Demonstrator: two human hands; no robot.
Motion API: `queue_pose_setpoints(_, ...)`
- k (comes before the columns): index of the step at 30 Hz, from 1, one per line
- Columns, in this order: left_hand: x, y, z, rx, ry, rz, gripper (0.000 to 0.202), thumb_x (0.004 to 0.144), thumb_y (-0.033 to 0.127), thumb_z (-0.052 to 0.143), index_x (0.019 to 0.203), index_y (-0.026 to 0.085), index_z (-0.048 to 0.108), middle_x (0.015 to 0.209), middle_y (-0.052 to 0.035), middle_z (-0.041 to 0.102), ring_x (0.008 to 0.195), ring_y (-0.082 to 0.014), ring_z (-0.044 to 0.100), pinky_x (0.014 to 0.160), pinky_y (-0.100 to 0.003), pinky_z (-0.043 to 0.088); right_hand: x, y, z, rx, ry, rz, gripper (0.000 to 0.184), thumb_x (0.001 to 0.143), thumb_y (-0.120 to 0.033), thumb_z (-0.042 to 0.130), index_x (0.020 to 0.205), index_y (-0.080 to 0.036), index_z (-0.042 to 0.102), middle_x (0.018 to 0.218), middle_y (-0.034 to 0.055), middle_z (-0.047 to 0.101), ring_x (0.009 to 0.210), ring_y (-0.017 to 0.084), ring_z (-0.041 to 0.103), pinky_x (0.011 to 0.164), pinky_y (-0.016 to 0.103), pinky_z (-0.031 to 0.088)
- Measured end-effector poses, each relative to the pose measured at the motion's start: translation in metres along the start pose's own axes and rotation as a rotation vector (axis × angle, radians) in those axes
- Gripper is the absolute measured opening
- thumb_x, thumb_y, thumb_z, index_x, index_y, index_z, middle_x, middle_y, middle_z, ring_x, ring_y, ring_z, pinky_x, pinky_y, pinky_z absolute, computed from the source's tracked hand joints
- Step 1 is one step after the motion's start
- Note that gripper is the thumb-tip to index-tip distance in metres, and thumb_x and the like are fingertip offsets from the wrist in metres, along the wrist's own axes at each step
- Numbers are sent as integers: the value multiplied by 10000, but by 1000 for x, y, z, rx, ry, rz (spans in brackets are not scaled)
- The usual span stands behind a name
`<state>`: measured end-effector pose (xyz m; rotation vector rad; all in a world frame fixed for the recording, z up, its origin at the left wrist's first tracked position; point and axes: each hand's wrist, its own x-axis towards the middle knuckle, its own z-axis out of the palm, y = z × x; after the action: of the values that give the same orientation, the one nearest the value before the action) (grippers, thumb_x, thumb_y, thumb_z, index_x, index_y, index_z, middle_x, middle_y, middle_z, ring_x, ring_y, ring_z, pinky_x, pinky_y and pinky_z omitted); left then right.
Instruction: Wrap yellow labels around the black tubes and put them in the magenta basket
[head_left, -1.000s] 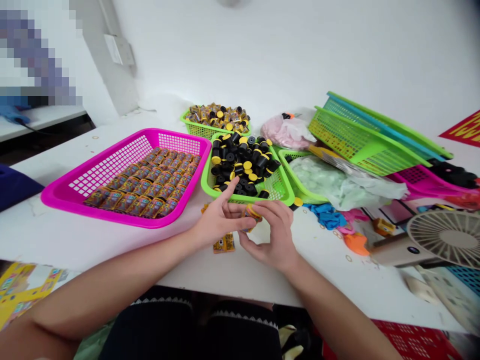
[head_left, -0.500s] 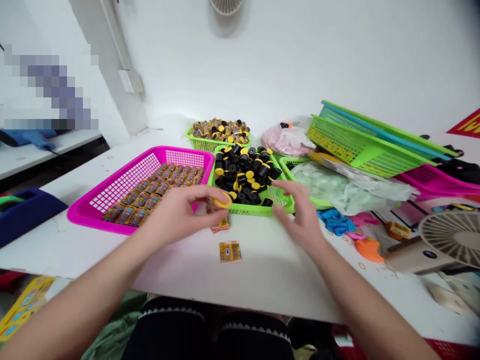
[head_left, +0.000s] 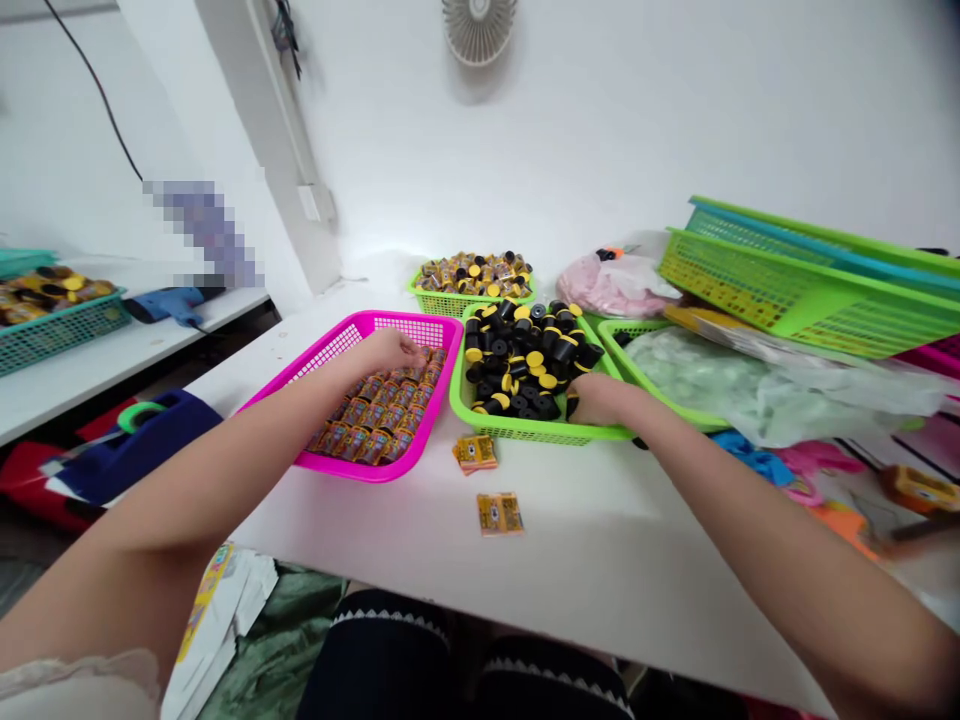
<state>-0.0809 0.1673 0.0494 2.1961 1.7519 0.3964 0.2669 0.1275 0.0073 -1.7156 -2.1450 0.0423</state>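
Observation:
My left hand point(head_left: 394, 352) reaches into the pink basket point(head_left: 330, 356) and rests, fingers curled down, on the rows of labelled cylinders point(head_left: 379, 415); what it holds is hidden. My right hand point(head_left: 592, 400) is inside the green basket point(head_left: 525, 430), fingers bent among the black cylinders with yellow caps point(head_left: 525, 360). Two small yellow labels point(head_left: 500, 513) lie on the white table point(head_left: 585, 550) in front of the baskets.
A further green basket point(head_left: 450, 300) of labelled pieces stands behind. On the right are a green tray with pale plastic bags point(head_left: 720, 380), a pink bag point(head_left: 611, 285), stacked green baskets point(head_left: 810, 290) and coloured balloons point(head_left: 757, 465). A side table point(head_left: 90, 360) stands at left.
My left hand carried a capped piece from the table front into the pink basket. My right hand moved away from it and into the green basket. The view tilted up and left.

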Motion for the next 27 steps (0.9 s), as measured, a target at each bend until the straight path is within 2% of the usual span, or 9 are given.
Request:
queue_pose_setpoints(3,-7,8,4,90,-66,21,153,765,289,736,875,191,776,805,-28,764,836,-225,679,803,-261,466,-19,11,-14,153,-20,56,458,600,-241,844,1015,-156,670,984,143,707,776,285,702,655,401,565)
queue_pose_setpoints(6,-30,30,4,154,-72,81,266,907,289,578,1100,164,713,1000,-86,749,1024,-263,652,938,-330,443,-42,14,-21,595,219,152,582,632,-405,842,1106,-243,547,1026,75,682,722,222,690,555,339,542)
queue_pose_setpoints(9,-74,63,20,231,-32,341,383,1021,223,338,1283,121,598,1191,-148,691,1120,-244,630,989,-370,446,-60,12,-19,939,425,186,591,576,-394,876,1040,-293,524,928,1,648,630,171,645,508,298,495)
queue_pose_setpoints(12,-133,87,69,274,-77,575,378,1034,219,333,1324,186,573,1328,-95,646,1234,-204,594,1034,-332,453,-68,9,-14,1028,487,164,518,628,-379,851,1033,-326,531,953,-14,614,558,128,599,523,310,503)
queue_pose_setpoints(14,-171,91,112,392,-11,755,409,1037,280,351,1346,100,549,1391,-161,598,1296,-265,563,1060,-388,455,-69,9,-11,1041,505,159,493,659,-389,836,1039,-334,527,962,-13,604,549,127,601,535,325,520)
queue_pose_setpoints(18,-236,80,170,458,173,779,604,996,484,422,1316,-12,554,1353,-242,602,1257,-344,593,1044,-443,482,-69,8,-6,1011,509,124,485,674,-373,834,1050,-321,530,1023,3,587,546,112,596,526,322,524)
queue_pose_setpoints(20,-260,76,171,463,230,843,464,989,336,459,1290,5,581,1301,-212,649,1206,-325,634,1031,-427,498,-69,7,-4,984,507,87,476,691,-361,824,1067,-313,537,1074,15,580,542,95,578,529,318,525)
queue_pose_setpoints(23,-274,77,150,490,191,951,376,932,105,436,1257,25,609,1246,-169,693,1152,-281,672,1004,-383,523,-70,5,-2,921,487,39,453,719,-354,804,1088,-303,545,1120,28,580,551,86,561,516,302,509)
queue_pose_setpoints(27,-237,83,123,470,94,971,407,926,23,376,1269,-5,594,1284,-205,661,1171,-255,663,983,-339,543,-70,5,0,879,478,-9,435,733,-334,791,1093,-297,551,1114,24,586,583,86,563,490,269,481)
